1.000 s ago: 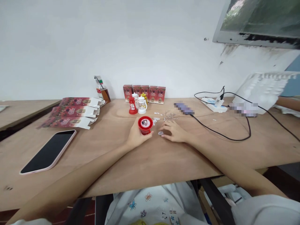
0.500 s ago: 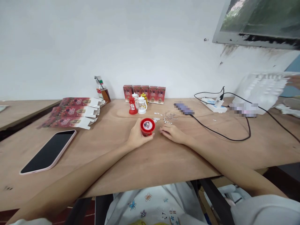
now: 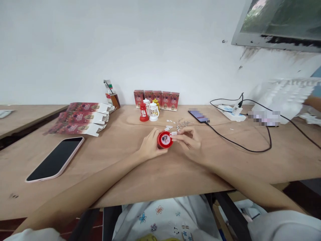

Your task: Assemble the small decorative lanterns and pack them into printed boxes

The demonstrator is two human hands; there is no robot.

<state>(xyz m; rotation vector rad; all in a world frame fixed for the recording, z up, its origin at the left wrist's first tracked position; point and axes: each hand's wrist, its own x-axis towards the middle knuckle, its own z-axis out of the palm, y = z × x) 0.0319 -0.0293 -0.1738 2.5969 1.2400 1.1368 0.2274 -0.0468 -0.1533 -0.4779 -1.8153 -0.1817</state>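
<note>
My left hand (image 3: 151, 146) is wrapped round a red lantern (image 3: 158, 143), whose round base faces up towards me. In that base a pale disc (image 3: 165, 139) shows a dark opening with small metal parts. A small white rectangular piece (image 3: 173, 133) is pinched in the fingertips of my right hand (image 3: 189, 142), right at the lantern's rim. Just beyond lie several more white pieces (image 3: 168, 128) and a loose heap of small metal parts (image 3: 182, 125). Further back stand a red lantern (image 3: 143, 113), a white lantern (image 3: 153, 112), another white one and a gold lantern (image 3: 156, 102).
Several red printed boxes (image 3: 166, 100) stand against the wall. At left are flattened cartons (image 3: 77, 117), a large phone (image 3: 56, 159) and a bottle (image 3: 110, 93). On the right, a cabled phone (image 3: 199, 116), a power strip (image 3: 232, 113) and white trays (image 3: 283, 100) near another person's arm.
My right hand has lifted from the table with a white piece and come to the red lantern's rim. The lantern in my left hand is tilted more towards me, its base opening now plainer.
</note>
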